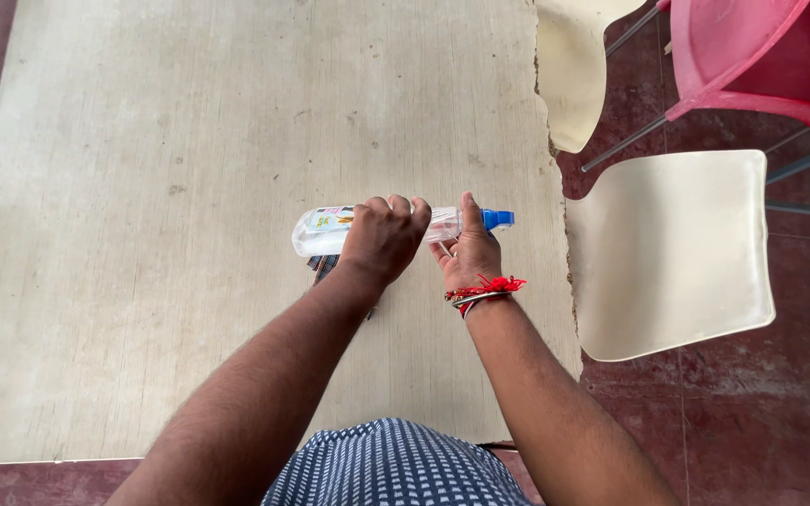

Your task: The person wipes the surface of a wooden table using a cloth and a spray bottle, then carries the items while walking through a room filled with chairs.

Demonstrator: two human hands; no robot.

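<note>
A clear plastic bottle [322, 230] with a blue cap [497, 219] lies sideways above the table, held in both hands. My left hand [384, 239] is wrapped over the bottle's middle. My right hand [467, 251], with a red thread and bangle at the wrist, grips the neck end next to the cap. A bit of checked cloth [322, 267] peeks out beneath my left hand on the table.
The pale, worn table [189, 141] has a chipped right edge. Two cream plastic chairs [672, 253] [574, 66] and a red chair [752, 56] stand to the right on the dark red floor.
</note>
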